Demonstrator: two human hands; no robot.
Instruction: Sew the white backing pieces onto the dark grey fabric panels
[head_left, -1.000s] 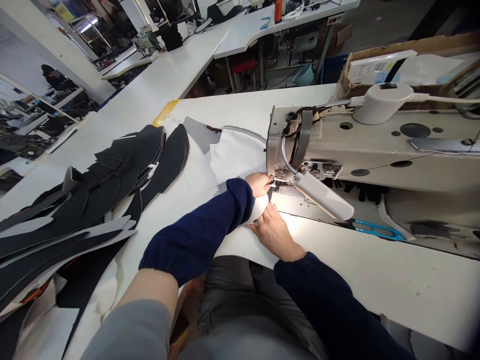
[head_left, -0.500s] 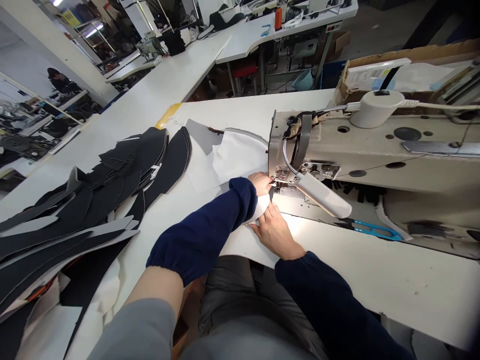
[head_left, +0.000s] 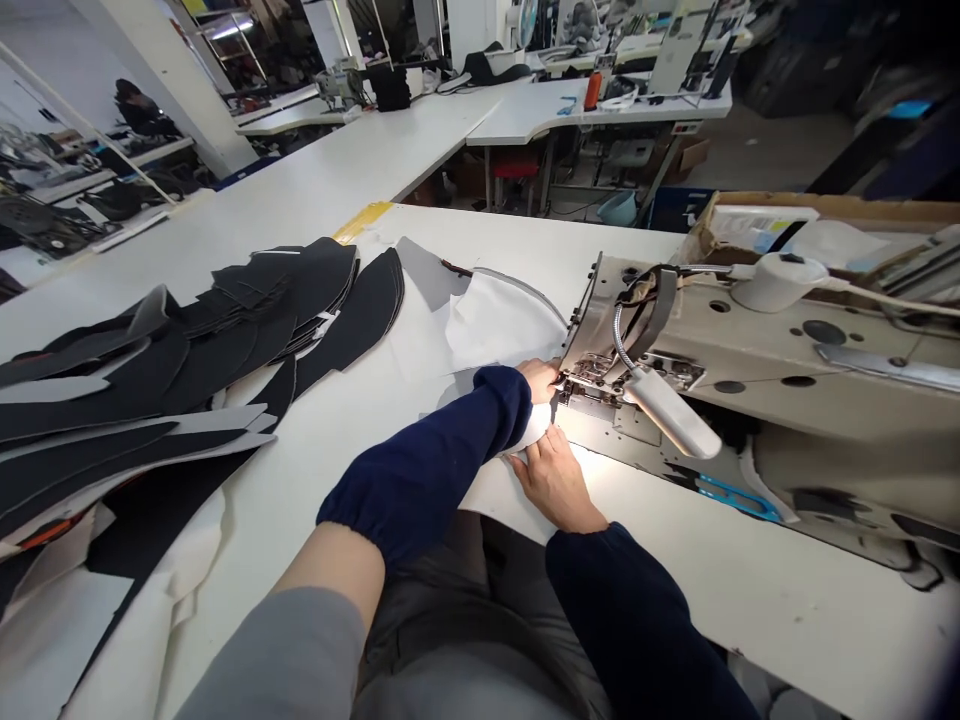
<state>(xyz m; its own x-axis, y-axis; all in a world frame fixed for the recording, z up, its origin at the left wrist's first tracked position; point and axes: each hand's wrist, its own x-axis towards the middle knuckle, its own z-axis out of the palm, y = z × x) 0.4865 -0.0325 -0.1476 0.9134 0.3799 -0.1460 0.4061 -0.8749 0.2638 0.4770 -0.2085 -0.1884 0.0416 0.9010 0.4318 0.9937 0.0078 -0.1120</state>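
Note:
My left hand (head_left: pixel 540 380) is at the needle area of the sewing machine (head_left: pixel 750 350), its fingers closed on the edge of a white fabric piece (head_left: pixel 491 325) that spreads out behind it. Nearer to me, my right hand (head_left: pixel 559 480) lies on the fabric edge and the machine bed, fingers extended and somewhat apart, pressing down. A small white lamp (head_left: pixel 675 412) lights the spot between the hands. Part of the fabric is hidden under my left sleeve.
Black and grey cut pieces (head_left: pixel 247 320) lie in piles at the left. Blue thread snips (head_left: pixel 739 497) rest on the machine bed. A cardboard box (head_left: pixel 885 208) stands behind the machine. Far left, a person (head_left: pixel 142 110) sits at another table.
The head view has tilted and shifted, so the whole scene sits slightly right and lower. Both hands remain at the needle area with the fabric.

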